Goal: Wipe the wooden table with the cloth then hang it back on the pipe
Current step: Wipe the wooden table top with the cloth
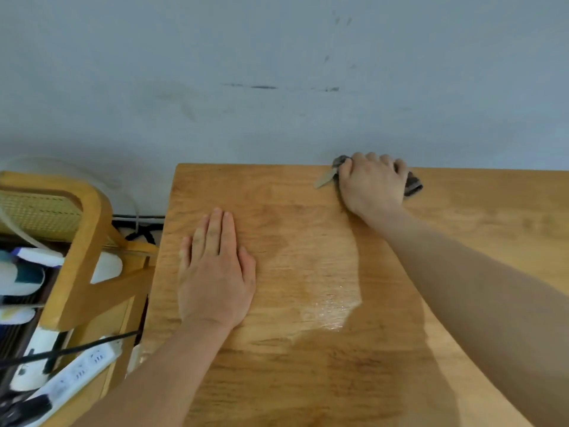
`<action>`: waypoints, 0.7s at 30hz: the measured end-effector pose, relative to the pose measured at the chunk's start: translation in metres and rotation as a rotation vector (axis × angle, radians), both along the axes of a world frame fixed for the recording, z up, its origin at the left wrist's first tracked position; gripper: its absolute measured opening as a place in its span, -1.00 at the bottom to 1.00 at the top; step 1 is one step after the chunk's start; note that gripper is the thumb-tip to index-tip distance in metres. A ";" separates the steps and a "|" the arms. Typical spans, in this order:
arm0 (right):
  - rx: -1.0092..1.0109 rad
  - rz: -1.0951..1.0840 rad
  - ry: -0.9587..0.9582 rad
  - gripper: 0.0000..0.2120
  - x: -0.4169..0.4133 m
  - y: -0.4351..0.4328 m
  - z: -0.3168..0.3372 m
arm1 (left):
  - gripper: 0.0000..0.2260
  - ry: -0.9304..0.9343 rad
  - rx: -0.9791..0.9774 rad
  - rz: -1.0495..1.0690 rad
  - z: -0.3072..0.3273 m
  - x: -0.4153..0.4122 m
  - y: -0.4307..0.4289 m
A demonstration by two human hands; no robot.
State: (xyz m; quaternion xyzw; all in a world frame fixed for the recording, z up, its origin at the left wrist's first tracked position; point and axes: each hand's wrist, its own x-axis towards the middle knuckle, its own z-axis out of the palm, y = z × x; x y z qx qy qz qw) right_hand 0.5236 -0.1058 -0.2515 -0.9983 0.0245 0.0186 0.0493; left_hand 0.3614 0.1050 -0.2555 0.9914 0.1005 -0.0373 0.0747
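The wooden table (462, 229) fills the lower right of the head view, its far edge against a grey wall. A damp, shiny streak runs across its middle. My right hand (372, 183) presses down on a dark grey cloth (412, 184) at the far edge of the table; only the cloth's ends show on either side of the hand. My left hand (215, 269) lies flat on the table near its left edge, fingers extended, holding nothing. No pipe is in view.
A wooden chair with a woven cane back (83, 241) stands left of the table. A white power strip (77, 374) with a black cable and several white and blue items lie on it. The grey wall (277, 72) rises behind the table.
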 end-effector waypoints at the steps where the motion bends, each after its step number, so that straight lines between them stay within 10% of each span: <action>1: 0.010 0.022 -0.001 -0.57 -0.006 0.021 -0.002 | -0.44 0.001 -0.002 0.001 0.000 0.000 0.000; 8: 0.093 0.330 0.015 -0.58 -0.020 0.080 -0.002 | -0.46 -0.035 -0.031 0.001 -0.002 -0.003 0.001; 15: -0.001 0.006 0.054 -0.54 -0.015 -0.029 0.002 | -0.49 0.010 -0.002 -0.097 0.006 -0.003 -0.001; 21: 0.059 0.241 -0.003 -0.58 -0.020 0.057 -0.003 | -0.43 -0.001 -0.072 -0.206 0.005 0.015 -0.082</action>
